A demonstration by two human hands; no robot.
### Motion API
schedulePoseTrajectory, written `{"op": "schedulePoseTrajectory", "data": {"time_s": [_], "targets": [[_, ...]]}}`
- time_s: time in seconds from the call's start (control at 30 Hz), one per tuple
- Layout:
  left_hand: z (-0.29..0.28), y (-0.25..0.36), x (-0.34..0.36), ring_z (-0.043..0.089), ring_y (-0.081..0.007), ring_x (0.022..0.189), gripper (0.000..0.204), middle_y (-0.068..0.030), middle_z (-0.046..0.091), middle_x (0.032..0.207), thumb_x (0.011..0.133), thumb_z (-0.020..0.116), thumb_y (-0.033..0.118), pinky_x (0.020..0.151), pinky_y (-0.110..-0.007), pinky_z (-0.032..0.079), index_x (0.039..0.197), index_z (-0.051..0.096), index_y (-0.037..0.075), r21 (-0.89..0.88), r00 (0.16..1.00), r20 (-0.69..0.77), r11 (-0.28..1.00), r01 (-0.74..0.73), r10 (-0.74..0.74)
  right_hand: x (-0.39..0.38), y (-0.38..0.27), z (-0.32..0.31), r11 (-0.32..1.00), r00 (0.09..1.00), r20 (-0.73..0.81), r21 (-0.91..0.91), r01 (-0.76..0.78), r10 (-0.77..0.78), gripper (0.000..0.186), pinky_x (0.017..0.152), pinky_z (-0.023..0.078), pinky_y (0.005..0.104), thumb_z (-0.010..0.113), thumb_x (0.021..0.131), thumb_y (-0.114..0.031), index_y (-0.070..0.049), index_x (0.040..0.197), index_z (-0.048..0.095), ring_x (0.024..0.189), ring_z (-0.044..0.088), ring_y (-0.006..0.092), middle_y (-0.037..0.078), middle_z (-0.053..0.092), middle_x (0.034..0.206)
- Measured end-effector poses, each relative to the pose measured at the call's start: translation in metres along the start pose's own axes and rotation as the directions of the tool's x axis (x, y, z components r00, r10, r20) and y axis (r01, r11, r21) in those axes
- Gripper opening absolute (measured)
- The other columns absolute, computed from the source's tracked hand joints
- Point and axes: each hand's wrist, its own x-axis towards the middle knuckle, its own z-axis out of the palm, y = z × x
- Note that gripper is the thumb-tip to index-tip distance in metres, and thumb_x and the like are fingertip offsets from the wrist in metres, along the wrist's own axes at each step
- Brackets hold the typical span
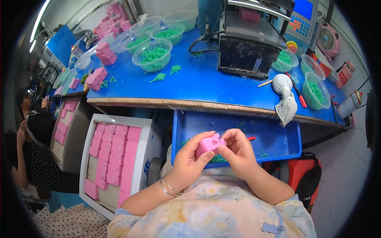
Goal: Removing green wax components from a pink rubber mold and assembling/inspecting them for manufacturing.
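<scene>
A small pink block [208, 145] with a round hole and a notch in its upper face is held in front of my chest, over the near edge of a blue tray [274, 134]. My left hand [187, 160] grips it from the left, thumb on the near side. From the right, my right hand [241, 155] pinches the block's right end between thumb and curled fingers. Whether those fingers also hold some smaller piece is hidden. Thin green pieces [218, 158] lie in the tray below, along with a red-tipped tool [251, 138] partly behind my right hand.
At left stands a white-framed box [85, 174] holding rows of pink blocks. Clear bowls [152, 55] of green pieces, a black press machine [242, 55], a cloth-wrapped bundle [283, 89] and a red pen [302, 101] sit on the blue bench [198, 87]. Another person [39, 135] is at far left.
</scene>
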Motion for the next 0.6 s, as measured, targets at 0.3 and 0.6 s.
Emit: {"op": "schedulePoseTrajectory", "data": {"time_s": [0.3, 0.6], "targets": [[-0.01, 0.009, 0.004, 0.05, -0.018, 0.107, 0.042, -0.0112, 0.05, 0.117, 0.082, 0.058, 0.001, 0.092, -0.032, 0.041, 0.121, 0.043, 0.004, -0.1, 0.98, 0.179, 0.989, 0.105, -0.086, 0.011, 0.005, -0.011, 0.889, 0.957, 0.06, -0.356, 0.287, -0.284, 0.041, 0.076, 0.041, 0.0279, 0.068, 0.076, -0.014, -0.002, 0.108, 0.046, 0.088, 0.05, 0.0149, 0.006, 0.053, 0.096], [0.004, 0.005, 0.005, 0.049, -0.0171, 0.108, 0.043, -0.0096, 0.051, 0.114, 0.082, 0.06, 0.004, 0.09, -0.032, 0.043, 0.122, 0.043, 0.005, -0.081, 0.97, 0.235, 0.993, 0.09, -0.068, 0.007, 0.006, -0.015, 0.934, 0.944, 0.195, -0.189, 0.303, -0.267, 0.033, 0.085, 0.039, 0.0343, 0.068, 0.075, -0.019, -0.001, 0.099, 0.055, 0.095, 0.05, 0.0227, 0.012, 0.054, 0.106]]}}
